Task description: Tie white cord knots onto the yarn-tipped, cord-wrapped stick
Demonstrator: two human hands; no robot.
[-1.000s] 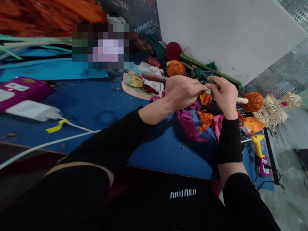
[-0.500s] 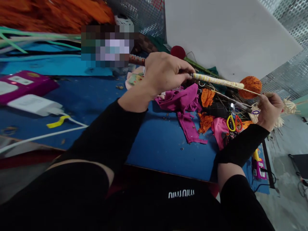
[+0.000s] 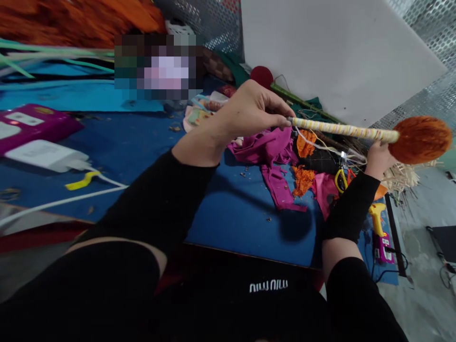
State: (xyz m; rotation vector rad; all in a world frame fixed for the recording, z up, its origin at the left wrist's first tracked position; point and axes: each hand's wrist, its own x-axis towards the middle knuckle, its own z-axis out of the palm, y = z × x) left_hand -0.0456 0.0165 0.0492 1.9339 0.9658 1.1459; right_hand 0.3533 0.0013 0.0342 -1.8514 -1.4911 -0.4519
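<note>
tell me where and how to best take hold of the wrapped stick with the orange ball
Probably around the middle of the wrapped stick, with a light grasp from above. That stretch is slim, straight and uncovered on its upper side. The left hand pinches one end, and the right hand is by the other, partly hidden by the orange ball.

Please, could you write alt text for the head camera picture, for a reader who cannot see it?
A person's left hand pinches one end of a pale, wrapped stick tipped with an orange ball; the right hand, partly hidden, is by the ball. Magenta cloth lies on a blue table.
</note>
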